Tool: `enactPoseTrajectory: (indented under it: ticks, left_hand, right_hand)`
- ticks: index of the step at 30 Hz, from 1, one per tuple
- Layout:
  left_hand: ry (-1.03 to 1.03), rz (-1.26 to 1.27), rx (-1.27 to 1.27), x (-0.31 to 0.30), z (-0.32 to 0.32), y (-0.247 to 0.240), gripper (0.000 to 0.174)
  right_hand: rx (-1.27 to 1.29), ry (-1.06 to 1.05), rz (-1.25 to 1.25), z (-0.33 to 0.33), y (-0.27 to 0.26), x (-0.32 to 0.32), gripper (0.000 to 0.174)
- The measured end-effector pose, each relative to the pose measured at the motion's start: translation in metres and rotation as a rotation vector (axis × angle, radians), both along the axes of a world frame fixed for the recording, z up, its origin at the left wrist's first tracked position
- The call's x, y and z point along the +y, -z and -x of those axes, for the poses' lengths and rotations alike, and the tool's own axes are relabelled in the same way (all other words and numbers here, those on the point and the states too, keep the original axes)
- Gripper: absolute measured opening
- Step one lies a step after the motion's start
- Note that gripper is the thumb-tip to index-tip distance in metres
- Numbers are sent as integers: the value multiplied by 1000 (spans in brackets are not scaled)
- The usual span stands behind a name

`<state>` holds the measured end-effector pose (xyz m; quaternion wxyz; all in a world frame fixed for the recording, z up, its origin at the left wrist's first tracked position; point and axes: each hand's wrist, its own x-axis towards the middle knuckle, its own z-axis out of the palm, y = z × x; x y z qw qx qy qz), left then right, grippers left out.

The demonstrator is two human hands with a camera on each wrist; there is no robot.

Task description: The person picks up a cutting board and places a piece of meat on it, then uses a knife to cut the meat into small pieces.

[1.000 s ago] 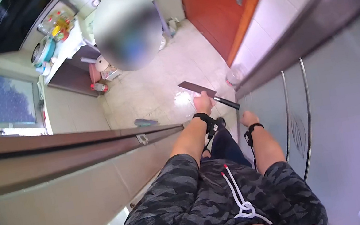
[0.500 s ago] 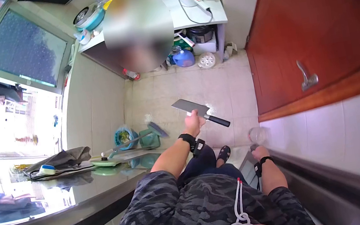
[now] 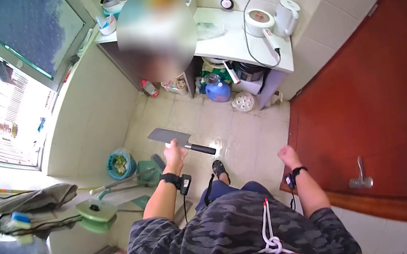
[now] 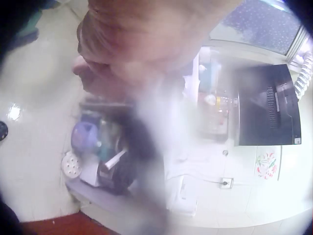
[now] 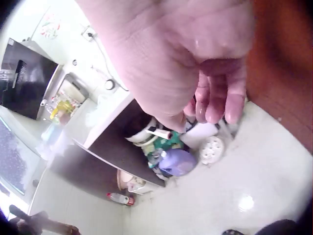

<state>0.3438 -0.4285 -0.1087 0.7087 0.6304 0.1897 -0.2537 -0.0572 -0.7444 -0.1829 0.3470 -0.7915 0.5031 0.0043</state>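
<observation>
In the head view my left hand [image 3: 175, 156] is held out in front, pinching a cleaver [image 3: 168, 135] by its blade. The cleaver's broad grey blade points left, and its black handle [image 3: 201, 149] extends to the right, beyond the fingers. Seen from the left wrist, the hand [image 4: 142, 44] fills the top, while a blur covers much of the area below it. My right hand [image 3: 289, 157] hangs at the right, near the red door, holding nothing. Its fingers [image 5: 217, 100] are loosely curled in the right wrist view.
Ahead stands a white counter [image 3: 225, 45] with a rice cooker [image 3: 259, 22] and a kettle [image 3: 288, 16]. Below are a blue jug [image 3: 218, 90] and a white round holed item [image 3: 243, 102]. A blue bin [image 3: 120, 163] sits left, the red door [image 3: 353, 118] right. A blurred oval covers part of the counter.
The person has moved forward past the doorway towards the counter, with the view turning. The cleaver stays in the left hand, now further left in view. The right hand has come away from the door panel side.
</observation>
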Motion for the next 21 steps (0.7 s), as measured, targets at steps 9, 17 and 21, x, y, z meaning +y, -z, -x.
enactPoseTrajectory:
  ticks: [9, 17, 21]
  left_hand:
    - [-212, 61, 12, 2, -109, -46, 23]
    - [-421, 48, -28, 35, -175, -45, 20]
    - [-505, 60, 6, 40, -193, -60, 42]
  right_hand:
    - [-355, -262, 214, -324, -58, -141, 41]
    - [-168, -346, 513, -581, -88, -251, 66]
    - [-145, -519, 754, -655, -62, -298, 83]
